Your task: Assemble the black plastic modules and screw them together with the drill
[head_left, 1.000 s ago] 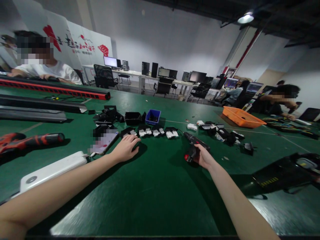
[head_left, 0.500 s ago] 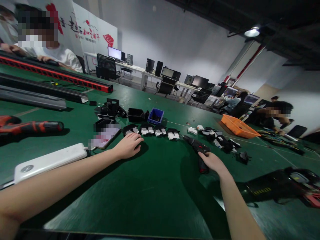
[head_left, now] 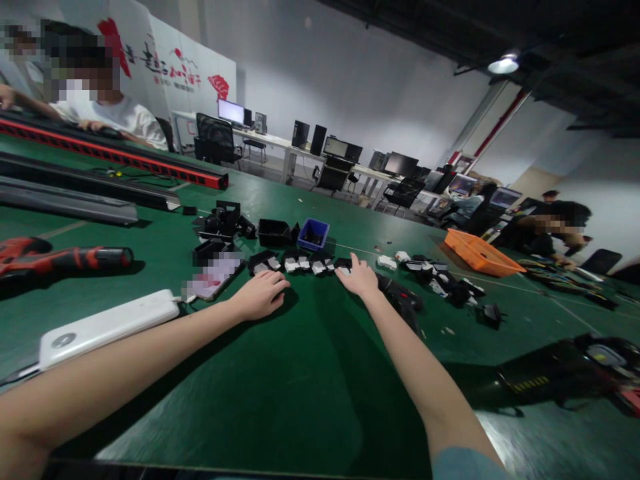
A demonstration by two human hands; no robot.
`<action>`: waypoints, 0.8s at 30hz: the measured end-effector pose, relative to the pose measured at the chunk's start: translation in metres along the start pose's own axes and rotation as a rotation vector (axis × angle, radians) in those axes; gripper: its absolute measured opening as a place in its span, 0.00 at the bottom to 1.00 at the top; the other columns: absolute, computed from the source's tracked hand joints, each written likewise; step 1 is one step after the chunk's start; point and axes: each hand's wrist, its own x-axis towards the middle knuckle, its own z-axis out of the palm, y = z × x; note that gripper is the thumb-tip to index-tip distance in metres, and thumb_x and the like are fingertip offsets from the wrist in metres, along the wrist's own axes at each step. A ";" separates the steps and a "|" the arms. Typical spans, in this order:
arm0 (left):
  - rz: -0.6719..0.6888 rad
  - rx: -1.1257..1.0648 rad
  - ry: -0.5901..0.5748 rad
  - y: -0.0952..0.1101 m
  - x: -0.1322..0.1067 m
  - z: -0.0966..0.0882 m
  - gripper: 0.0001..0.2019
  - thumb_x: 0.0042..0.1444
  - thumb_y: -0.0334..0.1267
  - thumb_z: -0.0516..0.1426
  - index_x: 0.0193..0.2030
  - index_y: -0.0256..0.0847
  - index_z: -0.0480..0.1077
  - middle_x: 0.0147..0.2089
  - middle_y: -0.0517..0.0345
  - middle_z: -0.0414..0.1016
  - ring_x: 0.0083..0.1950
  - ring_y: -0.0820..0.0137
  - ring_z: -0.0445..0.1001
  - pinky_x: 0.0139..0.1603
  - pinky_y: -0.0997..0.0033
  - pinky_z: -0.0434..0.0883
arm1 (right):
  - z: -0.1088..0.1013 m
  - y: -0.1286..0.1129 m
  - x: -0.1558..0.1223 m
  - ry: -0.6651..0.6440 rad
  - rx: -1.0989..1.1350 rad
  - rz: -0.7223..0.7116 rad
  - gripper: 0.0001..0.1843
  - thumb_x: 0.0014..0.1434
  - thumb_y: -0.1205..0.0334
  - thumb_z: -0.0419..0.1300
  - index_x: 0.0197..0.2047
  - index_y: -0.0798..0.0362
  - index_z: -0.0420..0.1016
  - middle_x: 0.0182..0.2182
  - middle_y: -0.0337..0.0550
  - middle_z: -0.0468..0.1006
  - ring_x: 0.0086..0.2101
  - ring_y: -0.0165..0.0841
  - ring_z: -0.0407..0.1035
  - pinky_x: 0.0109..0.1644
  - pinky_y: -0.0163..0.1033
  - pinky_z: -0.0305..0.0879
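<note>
My left hand [head_left: 260, 295] rests palm down on the green table [head_left: 310, 373], fingers loosely curled beside a row of small black-and-white parts [head_left: 300, 263]. My right hand [head_left: 358, 277] reaches over the right end of that row with fingers spread, holding nothing that I can see. The black electric screwdriver [head_left: 406, 301] lies on the table just right of my right forearm, no hand on it. A phone [head_left: 214, 277] lies left of my left hand.
A white power bank [head_left: 107, 327] lies near left, a red-and-black tool [head_left: 60, 257] beyond it. A blue bin [head_left: 313, 234], black bin [head_left: 275, 233] and orange tray [head_left: 480, 253] stand farther back. Black gear [head_left: 560, 375] lies right. Other people sit at both far ends.
My right hand has let go of the screwdriver, which now lies on the table, and moved left and forward to the row of small parts. My left hand has stayed put.
</note>
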 end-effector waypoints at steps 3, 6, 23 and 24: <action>0.010 0.005 -0.035 -0.001 0.000 0.000 0.13 0.61 0.35 0.49 0.50 0.42 0.69 0.47 0.49 0.71 0.48 0.61 0.72 0.53 0.58 0.67 | 0.021 -0.004 -0.001 0.058 0.018 -0.022 0.36 0.60 0.41 0.53 0.65 0.52 0.55 0.56 0.61 0.62 0.51 0.53 0.65 0.52 0.52 0.60; 0.020 0.003 -0.056 -0.001 0.000 0.001 0.13 0.61 0.35 0.49 0.50 0.41 0.69 0.46 0.49 0.72 0.47 0.61 0.72 0.52 0.58 0.67 | 0.031 0.009 -0.010 0.163 0.070 -0.086 0.31 0.60 0.47 0.55 0.63 0.53 0.59 0.57 0.59 0.61 0.52 0.50 0.65 0.54 0.51 0.59; -0.276 -0.579 -0.069 0.038 -0.002 -0.003 0.17 0.64 0.43 0.48 0.56 0.39 0.62 0.46 0.50 0.73 0.46 0.63 0.73 0.49 0.62 0.70 | 0.004 -0.007 -0.105 0.118 0.300 -0.657 0.32 0.56 0.45 0.63 0.57 0.52 0.64 0.57 0.55 0.67 0.57 0.48 0.61 0.62 0.57 0.57; -0.299 -0.661 -0.083 0.047 -0.003 -0.003 0.19 0.65 0.44 0.47 0.58 0.38 0.60 0.47 0.50 0.73 0.48 0.63 0.73 0.50 0.61 0.71 | 0.001 -0.012 -0.111 0.085 0.286 -0.703 0.33 0.56 0.44 0.62 0.59 0.53 0.63 0.58 0.56 0.66 0.58 0.49 0.60 0.63 0.57 0.56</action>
